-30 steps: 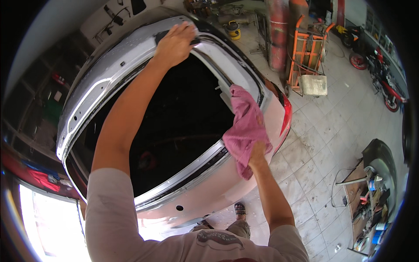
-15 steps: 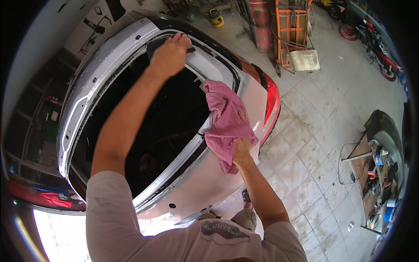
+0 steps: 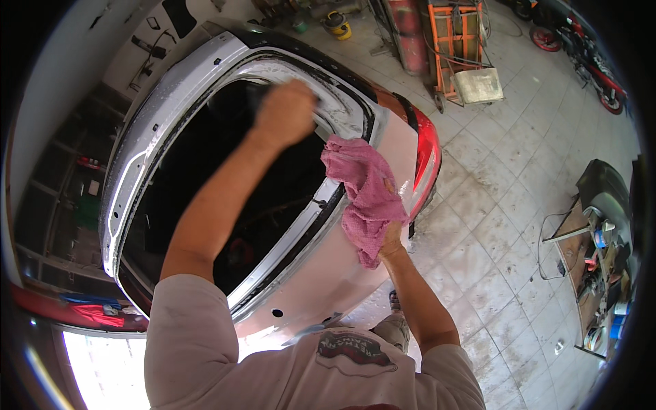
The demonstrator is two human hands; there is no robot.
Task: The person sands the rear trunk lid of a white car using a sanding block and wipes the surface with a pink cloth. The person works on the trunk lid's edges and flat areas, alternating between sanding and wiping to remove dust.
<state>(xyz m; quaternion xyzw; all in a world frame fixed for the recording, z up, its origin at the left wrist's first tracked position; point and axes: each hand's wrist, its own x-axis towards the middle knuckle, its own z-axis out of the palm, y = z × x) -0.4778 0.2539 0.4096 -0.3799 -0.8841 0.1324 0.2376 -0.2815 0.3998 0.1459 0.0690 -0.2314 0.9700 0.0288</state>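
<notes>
My left hand [image 3: 285,115], smeared by motion, is closed round a dark flat piece [image 3: 255,94] at the far right corner of a car's rear frame [image 3: 307,76]. Most of that piece is hidden by the hand and blends with the dark opening [image 3: 198,171] behind it. The painted metal around it looks wet and streaked. A pink terry cloth [image 3: 372,181] is bunched in my right hand [image 3: 391,240], resting over the near right edge of the opening and the pinkish body panel [image 3: 311,287]. The cloth covers most of the right hand's fingers.
A red tail light [image 3: 427,154] sits right of the cloth. Beyond are an orange hand truck [image 3: 456,48], a red cylinder [image 3: 408,34], a yellow bucket [image 3: 337,26] and a red motorcycle [image 3: 598,78]. At right stands a cluttered workbench [image 3: 581,273] with a dark curved panel [image 3: 608,191].
My left hand has moved right and a little nearer along the frame corner with the dark piece. My right hand and the pink cloth have shifted slightly right. The view has shifted slightly.
</notes>
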